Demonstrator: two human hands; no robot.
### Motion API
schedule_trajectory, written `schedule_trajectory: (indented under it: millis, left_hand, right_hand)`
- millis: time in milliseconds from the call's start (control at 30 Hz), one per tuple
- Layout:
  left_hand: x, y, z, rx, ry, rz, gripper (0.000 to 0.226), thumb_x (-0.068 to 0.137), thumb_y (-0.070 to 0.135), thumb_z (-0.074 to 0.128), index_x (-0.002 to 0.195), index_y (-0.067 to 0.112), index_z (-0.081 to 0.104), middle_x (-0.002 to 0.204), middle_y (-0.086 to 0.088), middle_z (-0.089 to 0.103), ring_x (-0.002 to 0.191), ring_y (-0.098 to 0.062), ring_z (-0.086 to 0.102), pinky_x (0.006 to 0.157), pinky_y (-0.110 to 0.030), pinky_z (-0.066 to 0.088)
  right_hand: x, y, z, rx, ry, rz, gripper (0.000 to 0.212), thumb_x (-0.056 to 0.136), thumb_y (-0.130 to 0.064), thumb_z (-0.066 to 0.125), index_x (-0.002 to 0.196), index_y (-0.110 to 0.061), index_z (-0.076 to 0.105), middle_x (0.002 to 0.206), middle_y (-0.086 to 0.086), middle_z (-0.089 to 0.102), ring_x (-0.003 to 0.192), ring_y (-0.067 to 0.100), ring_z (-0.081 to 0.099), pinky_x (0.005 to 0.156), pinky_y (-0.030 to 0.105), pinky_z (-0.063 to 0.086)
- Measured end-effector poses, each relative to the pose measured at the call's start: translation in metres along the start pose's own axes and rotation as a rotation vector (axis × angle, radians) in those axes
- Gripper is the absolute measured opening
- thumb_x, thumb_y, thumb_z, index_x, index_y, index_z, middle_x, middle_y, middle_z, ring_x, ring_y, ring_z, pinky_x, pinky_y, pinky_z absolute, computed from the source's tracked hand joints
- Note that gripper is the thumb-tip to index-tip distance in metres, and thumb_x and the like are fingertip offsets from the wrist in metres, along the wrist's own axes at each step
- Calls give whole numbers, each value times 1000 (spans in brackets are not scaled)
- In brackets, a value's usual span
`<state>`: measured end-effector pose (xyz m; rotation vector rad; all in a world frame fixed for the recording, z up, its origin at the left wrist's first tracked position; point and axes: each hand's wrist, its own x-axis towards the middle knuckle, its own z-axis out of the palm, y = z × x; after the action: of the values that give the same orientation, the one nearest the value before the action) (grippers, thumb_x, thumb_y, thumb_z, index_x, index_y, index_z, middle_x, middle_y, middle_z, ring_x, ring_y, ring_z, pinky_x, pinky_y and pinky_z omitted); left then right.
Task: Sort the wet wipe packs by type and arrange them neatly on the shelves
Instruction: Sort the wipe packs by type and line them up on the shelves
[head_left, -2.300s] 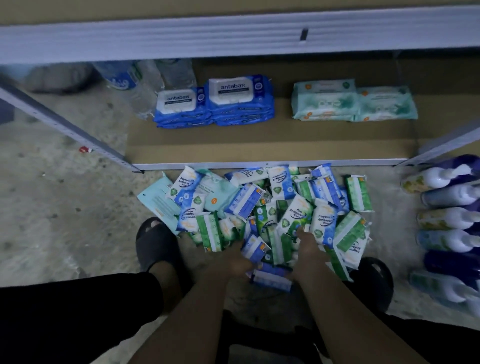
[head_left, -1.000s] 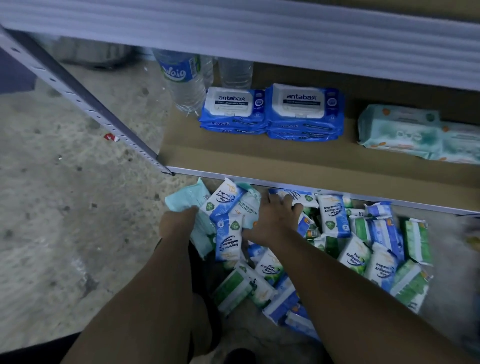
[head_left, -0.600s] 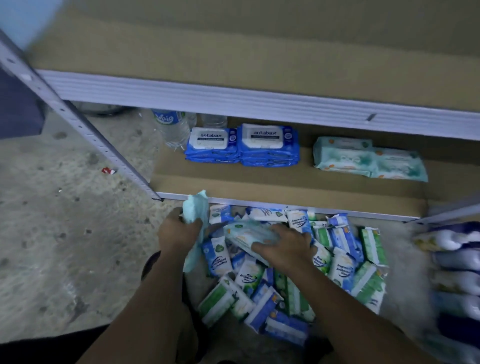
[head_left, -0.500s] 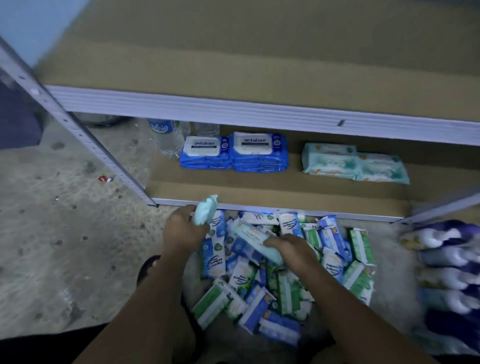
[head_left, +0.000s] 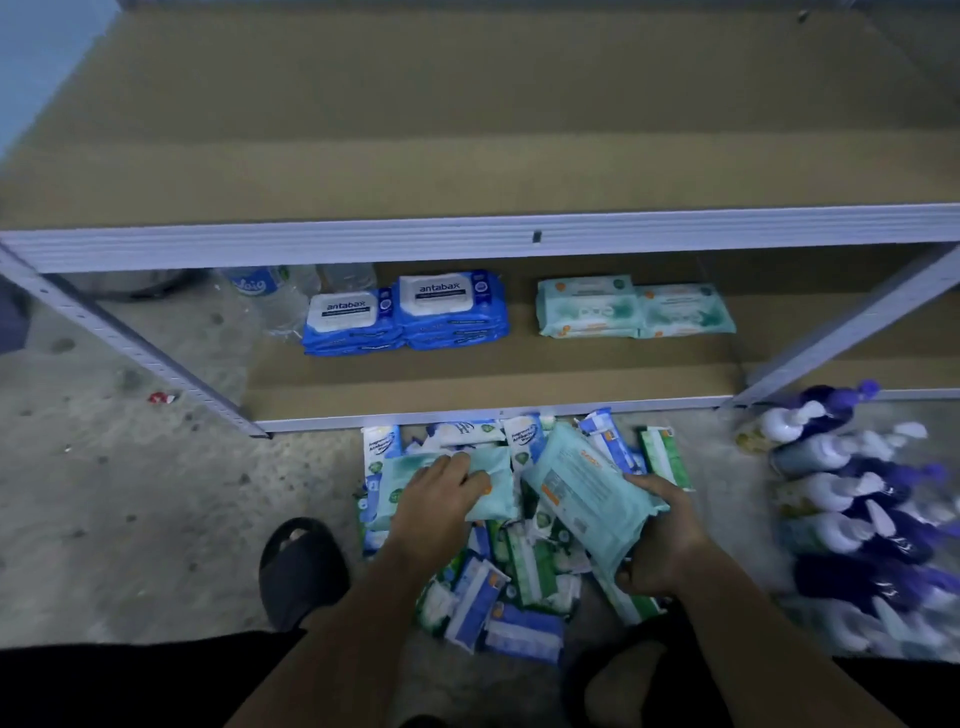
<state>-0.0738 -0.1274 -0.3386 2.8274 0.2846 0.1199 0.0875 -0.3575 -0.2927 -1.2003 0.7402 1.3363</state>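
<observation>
Label "antabax" on blue packs (head_left: 405, 317), btm shelf (head_left: 493, 382), left of teal packs (head_left: 634, 312).

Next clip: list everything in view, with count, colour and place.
upper shelf: one, brown, top
lower shelf: one, brown, near floor
antabax packs: two stacks, blue with white lids, lower shelf, left
shelved teal packs: two piles, lower shelf, right
water bottles: two, clear, floor beyond shelf's left end
small packs: many, blue-white and green-white, heap on floor
pump bottles: several, purple-white, floor, right
sandal: one, black, floor
flat teal pack: one, on heap
tilted teal pack: one, over heap
left hand: grips flat teal pack
right hand: holds tilted teal pack
</observation>
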Motion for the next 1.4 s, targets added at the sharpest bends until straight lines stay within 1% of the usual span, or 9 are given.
schedule_trajectory:
  millis: [133,233,333,467,667,767,900,1233,1400]
  left_hand:
    - [0,3,25,24,-198,17,58,49,2,82,100,23,64,98,-3,53,85,-30,58,60,-37,52]
    - [-8,-1,37,37,-458,-91,76,59,41,89,130,40,60,132,-7,58,114,-45,55,86,-59,50]
    - [-20,-4,43,42,-626,-140,96,80,54,72,155,48,13,167,3,7,150,-42,9,114,-62,21]
    - [-28,-10,46,8,-582,-163,105,84,42,72,159,33,-1,167,4,-9,153,-33,-4,119,-53,19]
    - [-25,-17,54,98,-499,-164,111,74,53,76,158,19,12,161,-6,18,149,-33,17,117,-48,23]
    - [-18,-18,53,155,-457,-130,114,57,62,79,150,18,31,144,-5,39,132,-29,38,110,-46,33]
    - [-8,-12,46,98,-456,-203,107,54,68,74,142,20,36,135,-3,41,124,-25,42,106,-42,35]
    - [-4,4,9,-392,-327,-779,94,46,73,76,120,23,46,114,2,54,101,-20,58,82,-36,53]
    - [4,18,2,-735,-169,-1085,106,71,58,81,146,20,17,111,-1,54,103,-29,60,80,-34,46]
  right_hand:
    - [12,-3,-16,-67,-3,-19,58,65,-45,74,113,-12,75,112,10,69,93,32,65,66,30,50]
    - [16,-7,-8,-311,38,-172,56,55,-39,80,105,-14,74,103,13,69,81,29,64,59,28,48]
    - [28,-2,-7,-761,164,-432,60,51,-37,89,106,-33,64,116,8,62,96,25,63,59,27,50]
    - [42,28,-19,-1408,352,-705,80,61,-44,80,132,-45,43,125,-4,48,106,21,35,87,34,43]
    - [52,60,-20,-1622,542,-726,107,62,-56,71,152,-38,17,144,-7,34,112,28,35,92,44,37]
    - [48,56,-12,-1632,562,-665,110,61,-59,70,152,-35,14,144,-5,30,118,31,34,96,47,36]
    - [39,46,-1,-1518,591,-592,109,55,-64,71,149,-30,27,143,-4,35,126,34,33,102,50,34]
    - [2,36,32,-1099,835,-591,93,57,-58,78,136,-26,43,139,3,42,129,37,39,104,54,33]
    - [0,45,43,-891,974,-550,89,62,-57,77,134,-28,33,142,16,37,125,45,39,101,56,38]
